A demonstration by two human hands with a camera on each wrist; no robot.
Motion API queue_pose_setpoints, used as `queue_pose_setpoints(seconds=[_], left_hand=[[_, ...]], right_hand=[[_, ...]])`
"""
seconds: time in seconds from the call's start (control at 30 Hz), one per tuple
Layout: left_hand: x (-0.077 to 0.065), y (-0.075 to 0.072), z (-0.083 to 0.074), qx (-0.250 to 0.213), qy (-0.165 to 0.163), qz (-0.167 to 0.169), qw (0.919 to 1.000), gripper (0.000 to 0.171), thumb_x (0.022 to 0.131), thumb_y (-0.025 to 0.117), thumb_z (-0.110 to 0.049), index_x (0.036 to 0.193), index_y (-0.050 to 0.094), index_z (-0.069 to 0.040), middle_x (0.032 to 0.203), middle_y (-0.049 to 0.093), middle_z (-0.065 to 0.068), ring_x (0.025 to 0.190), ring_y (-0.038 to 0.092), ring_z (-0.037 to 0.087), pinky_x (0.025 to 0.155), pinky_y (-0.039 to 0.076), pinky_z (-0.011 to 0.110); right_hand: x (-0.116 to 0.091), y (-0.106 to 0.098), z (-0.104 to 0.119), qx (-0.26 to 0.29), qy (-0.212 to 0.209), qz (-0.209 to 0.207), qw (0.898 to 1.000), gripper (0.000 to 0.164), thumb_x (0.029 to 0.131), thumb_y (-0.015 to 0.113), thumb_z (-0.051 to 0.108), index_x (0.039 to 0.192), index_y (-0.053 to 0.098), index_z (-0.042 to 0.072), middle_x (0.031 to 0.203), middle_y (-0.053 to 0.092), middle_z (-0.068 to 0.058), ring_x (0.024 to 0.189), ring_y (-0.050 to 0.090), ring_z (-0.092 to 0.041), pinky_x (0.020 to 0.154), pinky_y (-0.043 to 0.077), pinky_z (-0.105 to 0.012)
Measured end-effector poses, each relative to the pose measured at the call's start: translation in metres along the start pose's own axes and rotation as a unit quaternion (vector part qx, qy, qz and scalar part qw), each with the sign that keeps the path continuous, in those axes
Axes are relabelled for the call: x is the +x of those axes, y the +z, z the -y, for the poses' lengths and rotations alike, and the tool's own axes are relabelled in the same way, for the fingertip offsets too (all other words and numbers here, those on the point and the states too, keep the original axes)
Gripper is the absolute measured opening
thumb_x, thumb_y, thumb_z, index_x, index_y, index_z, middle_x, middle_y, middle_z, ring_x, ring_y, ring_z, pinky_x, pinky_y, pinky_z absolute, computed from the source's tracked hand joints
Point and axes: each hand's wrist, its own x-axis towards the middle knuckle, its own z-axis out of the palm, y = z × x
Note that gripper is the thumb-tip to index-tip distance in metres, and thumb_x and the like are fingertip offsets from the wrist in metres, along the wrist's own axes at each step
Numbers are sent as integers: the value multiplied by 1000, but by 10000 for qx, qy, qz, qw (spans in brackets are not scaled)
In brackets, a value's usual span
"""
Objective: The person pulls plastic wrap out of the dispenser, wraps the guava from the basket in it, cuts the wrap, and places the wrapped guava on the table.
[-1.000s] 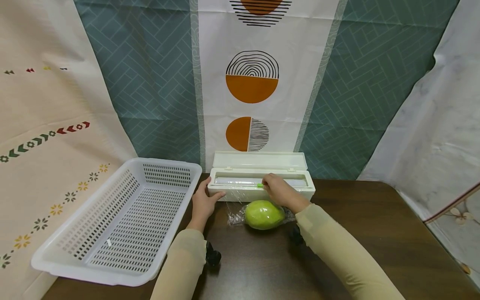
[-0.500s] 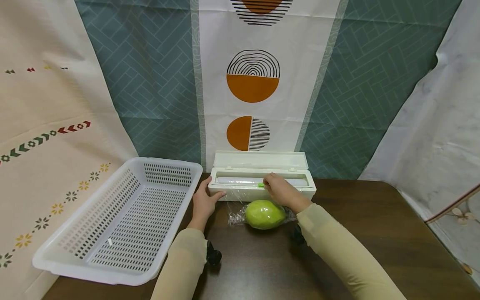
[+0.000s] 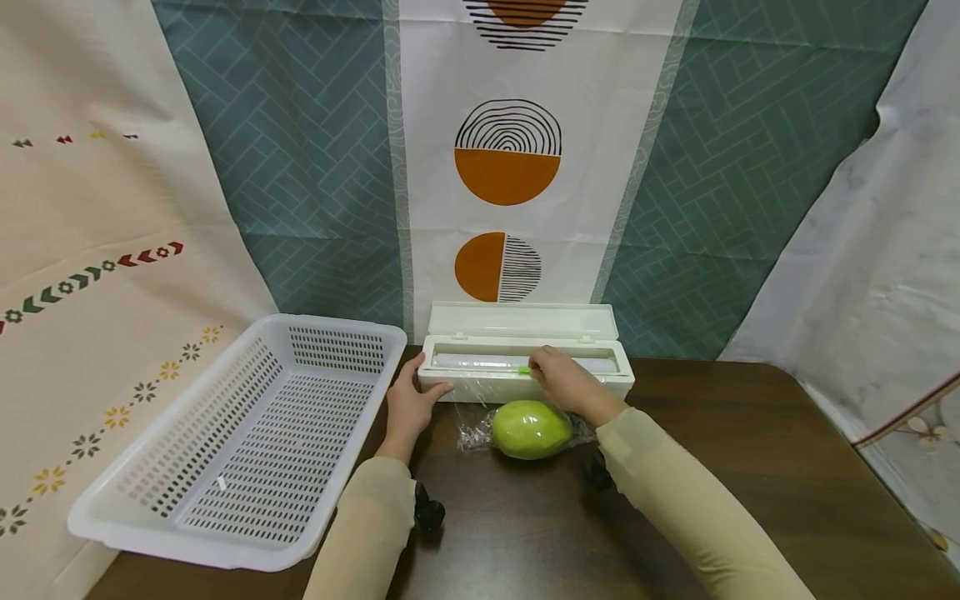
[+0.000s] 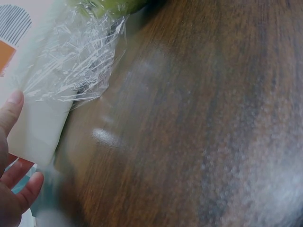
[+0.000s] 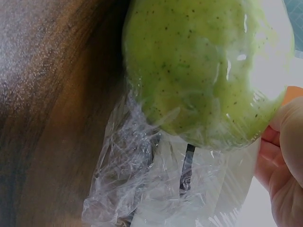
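Observation:
A white cling film dispenser box [image 3: 613,387] stands at the back of the table, its lid [image 3: 522,320] raised behind it and a film roll [image 3: 471,361] inside. My left hand [image 3: 407,410] holds the box by its left end, thumb along the front face. On the box's front edge, my right hand [image 3: 566,385] pinches a small green slide cutter [image 3: 523,370]. Right in front lies a speckled green fruit [image 3: 532,429] covered in clear film. Crumpled film [image 4: 90,61] runs from its left side to the box; more gathers at its other end [image 5: 125,165].
A large white perforated plastic basket [image 3: 277,454] stands on the left, close to my left forearm, with a small white piece [image 3: 221,483] in it. Behind the table [image 3: 517,533] hangs a patterned cloth [image 3: 315,167]. Each wrist carries a black camera [image 3: 428,510].

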Motion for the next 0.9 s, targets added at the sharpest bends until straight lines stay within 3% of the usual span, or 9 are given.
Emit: queue_pose_setpoints(seconds=[0.37, 0.9], left_hand=[[-1, -1, -2, -84, -61, 36, 9999, 75, 78, 77, -23, 144, 40, -14, 136, 53, 16, 123, 51, 29, 98, 44, 46], [1, 0, 1, -186, -50, 39, 9998, 76, 78, 77, -23, 144, 40, -13, 135, 53, 16, 123, 52, 29, 98, 45, 45]], right_hand=[[-2, -2, 0, 25, 21, 37, 10000, 14, 97, 49, 7, 107, 57, 0, 105, 58, -14, 93, 57, -24, 80, 49, -38], [-4, 1, -5, -71, -268, -234, 9993, 12, 96, 51, 5, 104, 58, -1, 100, 59, -14, 90, 57, -24, 77, 50, -37]])
